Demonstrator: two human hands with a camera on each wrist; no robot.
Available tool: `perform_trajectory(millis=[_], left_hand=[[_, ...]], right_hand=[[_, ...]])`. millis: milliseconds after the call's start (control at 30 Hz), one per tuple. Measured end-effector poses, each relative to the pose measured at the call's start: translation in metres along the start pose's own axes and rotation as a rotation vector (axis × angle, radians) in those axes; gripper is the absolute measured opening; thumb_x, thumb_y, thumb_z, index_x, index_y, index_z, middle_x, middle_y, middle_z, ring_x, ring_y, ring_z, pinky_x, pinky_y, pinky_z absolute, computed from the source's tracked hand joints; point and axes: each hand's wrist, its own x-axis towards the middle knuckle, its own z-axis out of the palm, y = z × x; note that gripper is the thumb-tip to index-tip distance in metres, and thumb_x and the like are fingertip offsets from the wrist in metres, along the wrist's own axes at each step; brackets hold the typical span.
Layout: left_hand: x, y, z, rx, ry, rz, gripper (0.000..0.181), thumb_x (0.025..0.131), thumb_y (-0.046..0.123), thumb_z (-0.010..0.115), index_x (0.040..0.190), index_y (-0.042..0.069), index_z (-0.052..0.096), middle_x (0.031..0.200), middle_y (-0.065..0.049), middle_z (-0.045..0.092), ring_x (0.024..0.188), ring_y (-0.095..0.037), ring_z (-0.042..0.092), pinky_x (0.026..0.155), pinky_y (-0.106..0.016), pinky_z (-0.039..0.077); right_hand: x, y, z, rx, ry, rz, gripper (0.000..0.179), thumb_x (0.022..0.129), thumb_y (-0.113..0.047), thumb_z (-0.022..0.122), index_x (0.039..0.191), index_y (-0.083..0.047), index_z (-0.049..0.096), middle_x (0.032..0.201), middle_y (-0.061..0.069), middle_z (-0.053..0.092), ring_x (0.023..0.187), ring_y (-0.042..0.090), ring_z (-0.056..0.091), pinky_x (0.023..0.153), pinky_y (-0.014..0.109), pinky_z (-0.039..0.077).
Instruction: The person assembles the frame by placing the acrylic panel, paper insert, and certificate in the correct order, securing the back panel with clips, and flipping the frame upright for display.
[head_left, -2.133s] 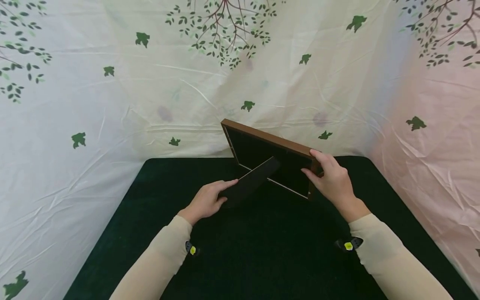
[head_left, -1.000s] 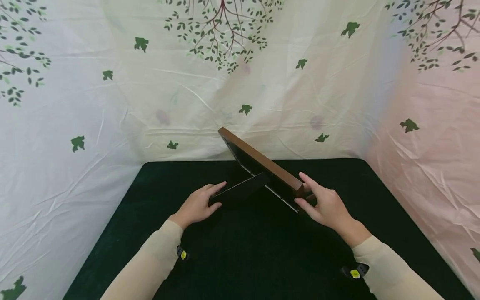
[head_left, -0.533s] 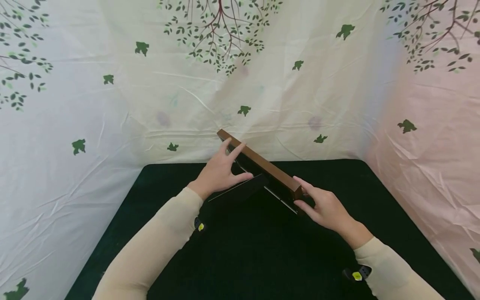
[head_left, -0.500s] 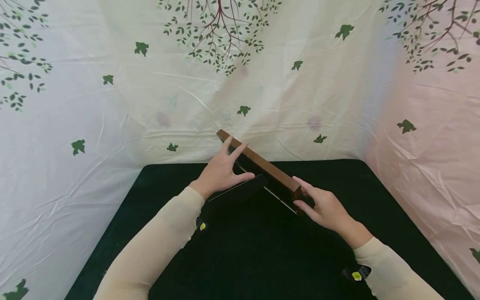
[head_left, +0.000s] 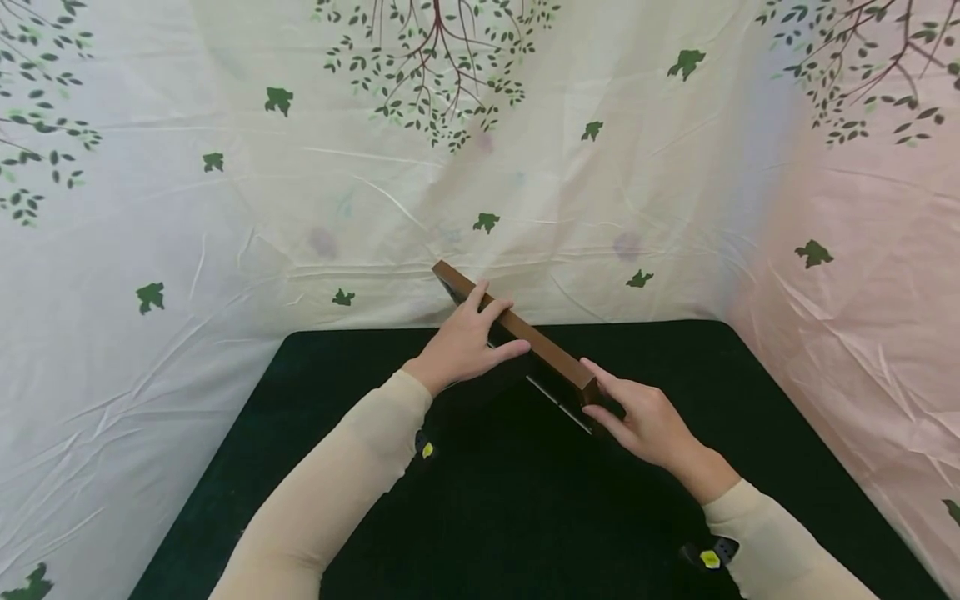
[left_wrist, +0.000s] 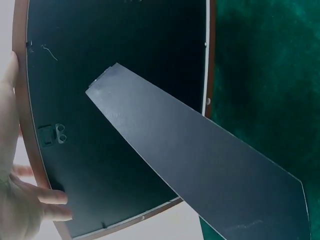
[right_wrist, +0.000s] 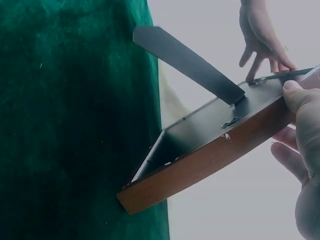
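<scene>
A picture frame (head_left: 551, 354) with a brown rim stands slanted over the table, its black back turned toward me. From that back a dark easel leg (left_wrist: 195, 150) juts out, swung away from the backing in both wrist views. My left hand (head_left: 459, 343) lies at the frame's upper edge with spread, mostly straight fingers, its thumb reaching along toward the right corner. At the near right corner my right hand (head_left: 651, 421) grips the rim between thumb and fingers. A small metal hanger (left_wrist: 60, 133) sits on the backing. The frame's front is hidden.
Dark green cloth covers the table (head_left: 480, 517). Behind it hangs a pale curtain (head_left: 360, 200) printed with leaves and branches, close to the frame's far corner. A pinkish curtain side (head_left: 862, 333) runs along the right.
My left hand has left the easel leg's outer end, moved up to the frame's upper edge, then slid right along it. The frame has tipped and turned, its right corner coming nearer me.
</scene>
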Motion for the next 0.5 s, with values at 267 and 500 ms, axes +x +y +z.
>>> perform_trajectory(millis=[267,500], left_hand=[[0.008,-0.003,-0.002,-0.08,0.0,0.011,0.076,0.085,0.075,0.042,0.139,0.022,0.045,0.16,-0.006,0.008,0.139,-0.033,0.03,0.105,-0.049,0.037],[0.016,-0.007,-0.008,-0.132,-0.033,0.011,0.07,0.088,0.071,0.044,0.132,0.017,0.047,0.16,-0.005,0.01,0.141,-0.03,0.027,0.106,-0.048,0.036]], right_hand=[[0.011,-0.005,0.006,0.044,-0.004,-0.085,0.058,0.097,-0.037,0.056,0.142,-0.002,0.046,0.087,-0.001,0.069,0.064,0.004,0.055,0.06,0.016,0.047],[0.027,-0.018,0.02,0.076,-0.004,-0.17,0.059,0.095,-0.033,0.062,0.141,0.0,0.045,0.078,-0.004,0.064,0.061,0.003,0.055,0.057,0.016,0.047]])
